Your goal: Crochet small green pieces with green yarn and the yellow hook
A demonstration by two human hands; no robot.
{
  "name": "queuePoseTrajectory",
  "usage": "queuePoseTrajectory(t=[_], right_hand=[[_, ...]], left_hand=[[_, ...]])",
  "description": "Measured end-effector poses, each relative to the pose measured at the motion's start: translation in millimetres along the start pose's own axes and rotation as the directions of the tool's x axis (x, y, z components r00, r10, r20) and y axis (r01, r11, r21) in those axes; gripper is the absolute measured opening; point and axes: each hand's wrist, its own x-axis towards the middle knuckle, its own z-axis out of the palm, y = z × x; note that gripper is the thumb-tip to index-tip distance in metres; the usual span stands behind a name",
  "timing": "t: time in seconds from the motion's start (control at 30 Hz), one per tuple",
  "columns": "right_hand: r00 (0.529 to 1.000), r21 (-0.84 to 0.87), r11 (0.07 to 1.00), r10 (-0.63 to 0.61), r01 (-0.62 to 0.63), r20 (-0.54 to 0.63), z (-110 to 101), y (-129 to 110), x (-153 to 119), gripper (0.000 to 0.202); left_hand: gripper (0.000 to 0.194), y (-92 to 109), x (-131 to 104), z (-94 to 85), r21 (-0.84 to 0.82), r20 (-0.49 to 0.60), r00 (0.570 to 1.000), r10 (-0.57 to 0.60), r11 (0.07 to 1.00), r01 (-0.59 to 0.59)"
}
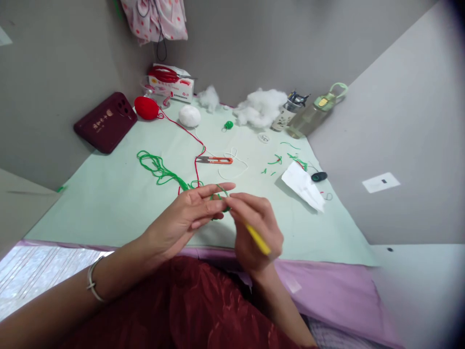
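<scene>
In the middle near the table's front edge, my left hand [189, 208] is closed on a small piece of green yarn work [226, 209], with a strand looped over its raised forefinger. My right hand [257, 228] grips a crochet hook [257, 238] by its yellow handle; the hook's tip is hidden at the green work. From my left hand a loose tangle of green yarn [160, 169] runs out over the table to the left. Just beyond my hands lie orange-handled thread snips [215, 160] and a red strand [196, 167].
At the back stand a red yarn ball [147, 108], a white yarn ball [189, 116], white stuffing [261, 106], a pen cup [285, 116] and a bottle [314, 114]. A maroon phone [106, 122] leans at left. White paper [302, 185] and green scraps [278, 159] lie at right.
</scene>
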Motion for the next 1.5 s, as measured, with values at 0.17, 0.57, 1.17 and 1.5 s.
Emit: queuePoseTrajectory(t=[0.17, 0.57, 1.17, 1.5], right_hand=[[0.926, 0.441, 0.831, 0.378, -0.338, -0.003, -1, 1, 10, 0.02], [0.853, 0.614, 0.622, 0.489, -0.485, 0.179, -6, 5, 11, 0.02], [0.983, -0.246, 0.952, -0.178, 0.185, 0.05, -1, 3, -8, 0.031], [0.959, 0.355, 0.895, 0.282, -0.27, 0.019, 4, -2, 4, 0.023]], left_hand=[[0.03, 0, 2, -0.7, 0.036, -0.052, 0.996, 0.072, 0.997, -0.071], [0.031, -3, -1, -5.4, 0.242, 0.009, 0.987, 0.163, 0.957, -0.16], [0.045, -3, -2, 4.7, 0.033, -0.049, 0.998, 0.036, 0.999, -0.034], [0.031, -7, -2, 1.2, 0.127, 0.0, 0.987, 0.163, 0.979, -0.162]])
